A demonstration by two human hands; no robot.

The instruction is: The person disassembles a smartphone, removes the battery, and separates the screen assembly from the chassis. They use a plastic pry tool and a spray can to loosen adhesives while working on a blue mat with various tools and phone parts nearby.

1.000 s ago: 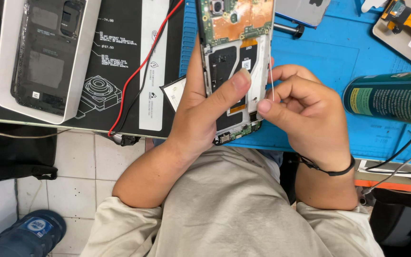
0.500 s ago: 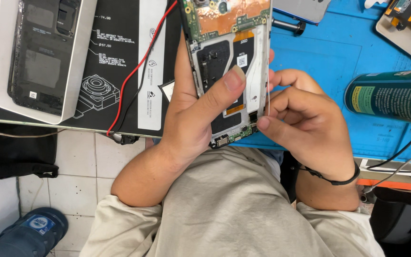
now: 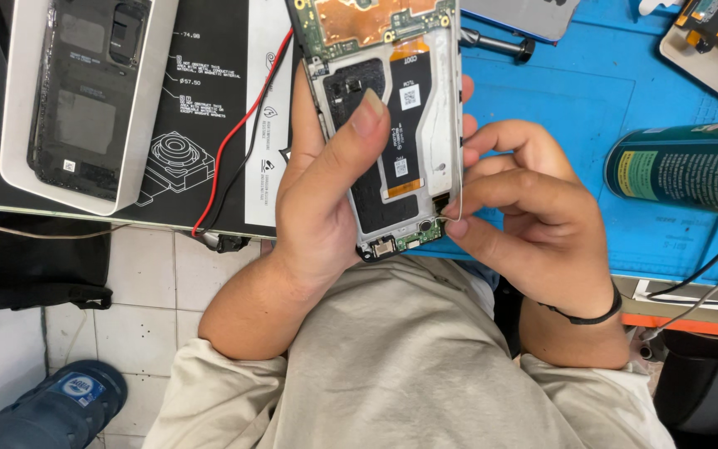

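My left hand [image 3: 326, 208] is clamped around the opened phone [image 3: 392, 133], thumb pressed on its black inner plate, holding it above the near edge of the surface [image 3: 558, 100]. My right hand [image 3: 533, 224] pinches a thin wire [image 3: 460, 187] at the phone's lower right corner, fingers together. A tug too hard could tear the flat orange ribbon or bend the thin metal frame. A glossy green can [image 3: 683, 170] lies by the right edge.
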